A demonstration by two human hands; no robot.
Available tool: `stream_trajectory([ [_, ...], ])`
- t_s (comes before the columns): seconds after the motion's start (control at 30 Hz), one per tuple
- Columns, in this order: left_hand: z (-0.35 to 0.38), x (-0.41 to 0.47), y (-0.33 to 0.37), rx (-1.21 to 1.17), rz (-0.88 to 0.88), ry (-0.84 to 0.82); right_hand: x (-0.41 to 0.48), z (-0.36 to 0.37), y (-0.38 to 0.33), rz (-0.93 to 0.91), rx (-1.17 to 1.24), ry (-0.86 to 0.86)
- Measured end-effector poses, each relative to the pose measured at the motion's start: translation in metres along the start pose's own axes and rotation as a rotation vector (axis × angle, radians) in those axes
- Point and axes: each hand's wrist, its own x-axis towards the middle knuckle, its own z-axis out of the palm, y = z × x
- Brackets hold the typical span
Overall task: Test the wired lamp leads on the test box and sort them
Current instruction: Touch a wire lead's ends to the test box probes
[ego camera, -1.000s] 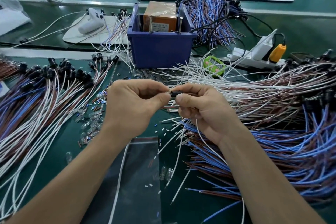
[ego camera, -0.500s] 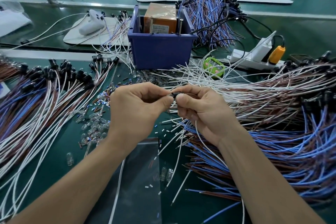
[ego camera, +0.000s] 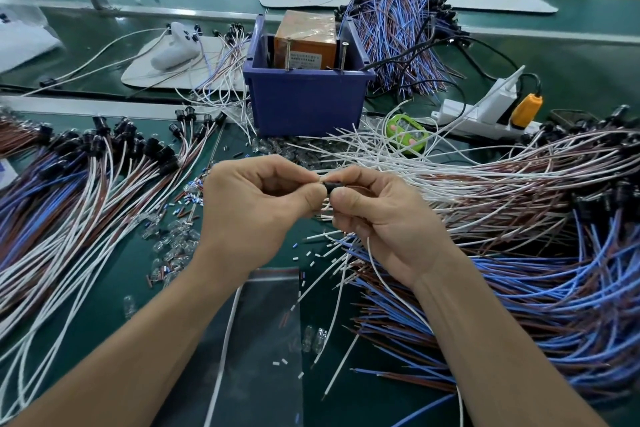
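Note:
My left hand (ego camera: 249, 208) and my right hand (ego camera: 384, 218) meet fingertip to fingertip at the centre of the bench, both pinching one small black lamp socket (ego camera: 330, 186). Its white lead (ego camera: 398, 295) trails down from my right palm. What my left fingers press into the socket is hidden. Behind my hands stands the blue test box (ego camera: 304, 100) with an orange block and two upright metal pins inside. A fanned pile of leads with black sockets (ego camera: 79, 184) lies to the left. A large heap of white, brown and blue leads (ego camera: 519, 218) lies to the right.
Small clear glass bulbs (ego camera: 173, 243) and cut sleeve bits lie scattered left of my hands. A clear plastic bag (ego camera: 263, 340) lies flat under my forearms. A white power strip with an orange plug (ego camera: 491, 114), a green counter (ego camera: 407, 132) and another lead bundle (ego camera: 398, 31) sit behind.
Both hands have stayed together on the same socket, with only small finger shifts. The view dipped slightly and then came back.

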Motion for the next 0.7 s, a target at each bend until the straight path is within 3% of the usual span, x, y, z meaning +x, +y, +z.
stream_trajectory([
  [0.43,-0.009,0.000,0.001,0.217,0.050,-0.025,-0.004,0.004,-0.002,-0.017,-0.084,0.059],
  [0.7,-0.006,0.001,-0.002,-0.003,-0.104,-0.071,-0.004,0.003,-0.004,0.012,-0.046,0.056],
])
